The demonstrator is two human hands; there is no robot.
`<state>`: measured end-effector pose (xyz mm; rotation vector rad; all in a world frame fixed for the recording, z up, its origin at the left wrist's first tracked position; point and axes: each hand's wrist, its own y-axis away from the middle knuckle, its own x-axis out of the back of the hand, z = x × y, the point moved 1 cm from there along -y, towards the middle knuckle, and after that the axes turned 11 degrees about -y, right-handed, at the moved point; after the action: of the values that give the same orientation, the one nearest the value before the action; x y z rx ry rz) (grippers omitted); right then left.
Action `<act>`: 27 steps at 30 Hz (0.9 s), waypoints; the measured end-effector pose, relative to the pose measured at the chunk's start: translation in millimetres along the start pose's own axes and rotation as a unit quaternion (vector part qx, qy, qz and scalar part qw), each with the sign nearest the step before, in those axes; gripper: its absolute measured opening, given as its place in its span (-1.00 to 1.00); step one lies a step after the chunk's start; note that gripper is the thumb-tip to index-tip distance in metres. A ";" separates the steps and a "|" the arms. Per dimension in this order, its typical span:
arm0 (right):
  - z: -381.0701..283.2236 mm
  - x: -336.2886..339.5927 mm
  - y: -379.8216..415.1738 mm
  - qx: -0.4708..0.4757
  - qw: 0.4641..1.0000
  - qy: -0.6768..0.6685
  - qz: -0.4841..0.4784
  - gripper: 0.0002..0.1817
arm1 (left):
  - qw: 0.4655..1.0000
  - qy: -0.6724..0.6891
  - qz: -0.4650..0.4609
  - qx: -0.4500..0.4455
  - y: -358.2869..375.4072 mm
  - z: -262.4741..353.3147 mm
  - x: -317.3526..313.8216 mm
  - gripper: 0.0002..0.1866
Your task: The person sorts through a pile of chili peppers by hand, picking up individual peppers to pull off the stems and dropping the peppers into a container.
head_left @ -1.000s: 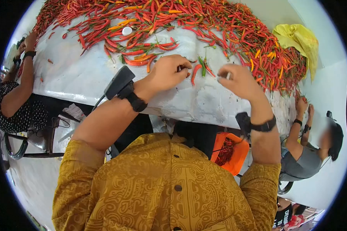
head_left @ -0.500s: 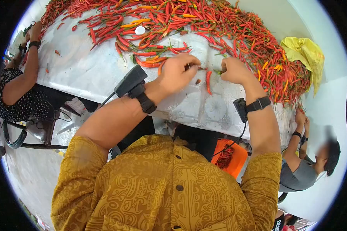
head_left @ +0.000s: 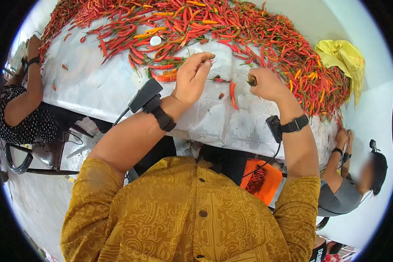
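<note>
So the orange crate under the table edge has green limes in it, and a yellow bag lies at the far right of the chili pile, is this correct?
Not quite. The head view shows the orange crate under the table edge holding red chilies, not green limes. The yellow bag does lie at the far right of the chili pile.

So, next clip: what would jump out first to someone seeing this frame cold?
The huge heap of red chillies spread across the far side of the white table, with a yellow bag at its right end. Nearer, the person's left hand is raised over the heap's edge, fingers loosely curled, while the right hand is closed on something small beside a single red chilli. An orange bin sits below the table edge.
</note>
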<state>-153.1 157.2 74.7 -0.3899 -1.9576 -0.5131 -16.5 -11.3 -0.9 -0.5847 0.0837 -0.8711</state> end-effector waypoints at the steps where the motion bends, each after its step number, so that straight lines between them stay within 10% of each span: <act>1: -6.4 1.4 1.6 -0.011 1.000 -0.010 0.010 -0.83 | 1.000 0.002 -0.002 0.003 -0.2 0.8 0.1 -0.75; 4: -17.3 -22.1 2.1 0.248 0.967 0.020 0.060 -0.87 | 1.000 0.014 -0.008 0.007 0.9 -1.7 -1.1 -0.75; 16: -33.5 -15.6 -7.6 0.159 0.987 0.002 0.025 -0.82 | 0.991 0.115 -0.002 0.067 -6.2 28.0 43.6 -0.77; 27: -45.5 -34.3 -40.2 0.124 0.991 0.034 0.023 -0.82 | 0.922 -0.324 -0.212 0.005 -28.4 25.2 99.8 -0.75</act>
<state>-123.2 97.8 53.6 -0.2542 -1.9130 -0.2459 36.3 -88.1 51.2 -0.8741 -0.6730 -1.0520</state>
